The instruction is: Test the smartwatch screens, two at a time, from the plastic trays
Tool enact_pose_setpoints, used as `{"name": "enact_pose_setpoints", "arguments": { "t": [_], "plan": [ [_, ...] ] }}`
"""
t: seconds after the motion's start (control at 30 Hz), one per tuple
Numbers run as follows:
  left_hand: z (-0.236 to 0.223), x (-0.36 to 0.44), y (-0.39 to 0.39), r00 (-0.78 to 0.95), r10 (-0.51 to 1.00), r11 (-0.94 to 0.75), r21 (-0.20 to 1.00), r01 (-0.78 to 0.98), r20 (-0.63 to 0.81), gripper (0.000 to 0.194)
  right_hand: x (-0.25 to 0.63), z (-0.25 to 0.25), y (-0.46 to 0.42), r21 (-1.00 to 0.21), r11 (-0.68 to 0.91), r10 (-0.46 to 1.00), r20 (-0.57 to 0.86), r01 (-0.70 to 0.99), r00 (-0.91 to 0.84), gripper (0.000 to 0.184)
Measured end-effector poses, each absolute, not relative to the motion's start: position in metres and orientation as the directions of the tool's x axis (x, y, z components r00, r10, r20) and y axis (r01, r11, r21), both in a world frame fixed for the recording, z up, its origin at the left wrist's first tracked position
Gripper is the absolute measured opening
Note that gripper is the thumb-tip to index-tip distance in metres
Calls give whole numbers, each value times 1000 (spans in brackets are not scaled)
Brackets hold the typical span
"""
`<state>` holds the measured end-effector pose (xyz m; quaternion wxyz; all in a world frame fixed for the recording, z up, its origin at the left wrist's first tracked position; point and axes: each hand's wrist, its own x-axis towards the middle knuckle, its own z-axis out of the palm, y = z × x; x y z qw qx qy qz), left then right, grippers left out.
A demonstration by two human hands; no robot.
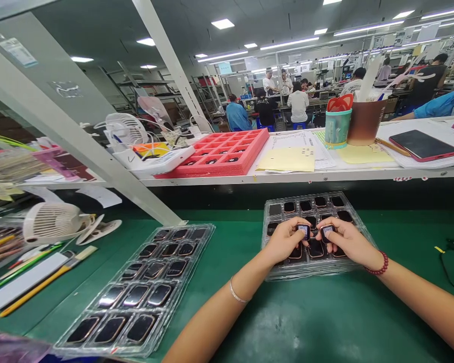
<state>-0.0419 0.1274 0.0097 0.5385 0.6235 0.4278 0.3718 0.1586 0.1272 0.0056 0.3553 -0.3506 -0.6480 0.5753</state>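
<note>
My left hand (285, 239) pinches a small dark square watch body (303, 230) with a pale label on its face. My right hand (344, 238) grips a second such watch body (327, 231) right beside it. Both hands hover over a clear plastic tray (274, 201) whose pockets hold several dark watch bodies. A bangle is on my left wrist, a red bead bracelet on my right.
A second clear tray (202, 236) of watch bodies lies at the lower left on the green mat. Small fan (53, 222), pencils and a ruler sit far left. The raised shelf holds a red tray (227, 154), papers, cups and a phone (423, 145). Several people work behind.
</note>
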Motion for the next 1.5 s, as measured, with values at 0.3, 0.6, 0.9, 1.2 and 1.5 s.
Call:
{"name": "enact_pose_setpoints", "arguments": {
  "t": [0.3, 0.6, 0.9, 1.2, 1.5],
  "plan": [
    [8, -43, 128, 381, 924, -58, 994, 91, 19, 27, 159, 6, 128, -994, 111, 872, 90, 16, -482, 26],
    [7, -41, 128, 354, 931, -91, 996, -5, 87, 34, 156, 7, 127, -989, 138, 880, 98, 53, -465, 28],
    [5, -42, 130, 357, 932, -80, 996, 35, 63, 37, 156, 6, 126, -983, 159, 889, 101, 94, -446, 28],
    [8, -41, 128, 339, 936, -114, 993, 23, 100, 35, 156, 4, 126, -987, 148, 870, 99, 63, -483, 37],
    [6, -42, 130, 342, 939, -34, 999, 36, 20, 35, 158, 7, 127, -996, 93, 880, 82, 0, -468, 26]
  ]
}}
